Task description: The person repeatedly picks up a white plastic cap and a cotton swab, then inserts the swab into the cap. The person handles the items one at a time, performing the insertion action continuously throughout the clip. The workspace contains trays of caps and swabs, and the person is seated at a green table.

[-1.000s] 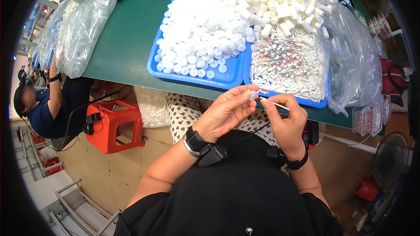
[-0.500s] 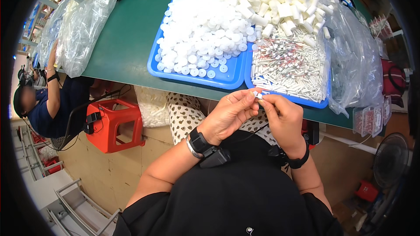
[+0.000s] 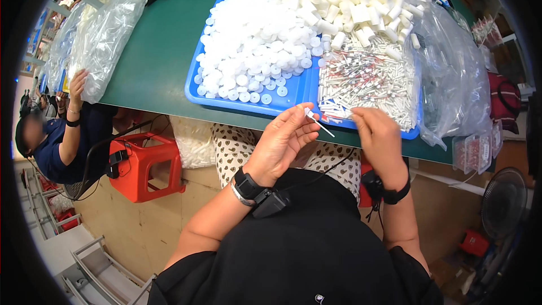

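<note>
My left hand pinches a thin white rod with a small white piece at its top, just before two blue plastic trays. My right hand curls near the trays; I cannot tell whether it holds anything. The pinched pair looks joined; heaped translucent plastic discs and slim white sticks remain loose. Cream cylinders overlap the sticks; a clear plastic bag crowds their right.

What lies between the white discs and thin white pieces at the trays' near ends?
The head view shows bare floor of the left blue tray, then the trays' adjoining rims.
</note>
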Demonstrator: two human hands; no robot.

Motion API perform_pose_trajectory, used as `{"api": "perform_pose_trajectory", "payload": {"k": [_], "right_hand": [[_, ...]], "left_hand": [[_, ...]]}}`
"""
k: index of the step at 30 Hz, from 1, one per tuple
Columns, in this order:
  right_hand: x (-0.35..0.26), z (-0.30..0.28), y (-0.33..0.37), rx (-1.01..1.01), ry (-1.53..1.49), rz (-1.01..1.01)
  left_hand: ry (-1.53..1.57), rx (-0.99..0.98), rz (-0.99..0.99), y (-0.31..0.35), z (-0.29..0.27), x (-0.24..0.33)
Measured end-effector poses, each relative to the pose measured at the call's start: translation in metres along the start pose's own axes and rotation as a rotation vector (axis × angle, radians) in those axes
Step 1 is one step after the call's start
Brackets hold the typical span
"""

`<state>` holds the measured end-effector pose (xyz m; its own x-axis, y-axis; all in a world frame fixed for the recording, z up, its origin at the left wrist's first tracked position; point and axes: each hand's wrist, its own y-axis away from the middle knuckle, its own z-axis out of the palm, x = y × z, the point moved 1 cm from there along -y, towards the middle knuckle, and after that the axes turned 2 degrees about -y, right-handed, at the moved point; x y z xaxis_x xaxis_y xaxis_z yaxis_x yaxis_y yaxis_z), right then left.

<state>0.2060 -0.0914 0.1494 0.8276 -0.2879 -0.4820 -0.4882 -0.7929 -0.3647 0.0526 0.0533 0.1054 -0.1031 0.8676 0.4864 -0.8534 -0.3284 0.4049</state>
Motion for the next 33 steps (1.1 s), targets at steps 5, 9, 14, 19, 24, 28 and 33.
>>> {"api": "perform_pose_trajectory", "payload": {"k": [5, 9, 14, 19, 24, 28, 33], "right_hand": [[0.018, -0.004, -0.019, -0.227, 0.198, -0.259], [0.025, -0.003, -0.029, -0.347, 0.225, -0.325], [0.016, -0.006, -0.026, -0.206, -0.127, -0.187], [-0.009, -0.014, -0.016, -0.22, -0.281, -0.098], [-0.011, -0.015, -0.011, -0.163, -0.291, -0.105], [-0.012, -0.014, -0.011, -0.134, -0.274, -0.136], [-0.016, -0.006, -0.009, -0.161, -0.395, 0.081]], "left_hand": [[-0.046, -0.066, -0.035, 0.0, 0.008, -0.002], [-0.104, -0.064, -0.001, -0.001, 0.017, 0.0], [-0.085, -0.024, 0.071, 0.0, 0.018, 0.004], [-0.043, 0.024, 0.133, 0.0, 0.02, 0.007], [-0.04, 0.02, 0.137, -0.002, 0.021, 0.005], [-0.049, 0.022, 0.137, -0.002, 0.02, 0.004], [-0.064, 0.003, 0.176, -0.001, 0.021, 0.004]]}}
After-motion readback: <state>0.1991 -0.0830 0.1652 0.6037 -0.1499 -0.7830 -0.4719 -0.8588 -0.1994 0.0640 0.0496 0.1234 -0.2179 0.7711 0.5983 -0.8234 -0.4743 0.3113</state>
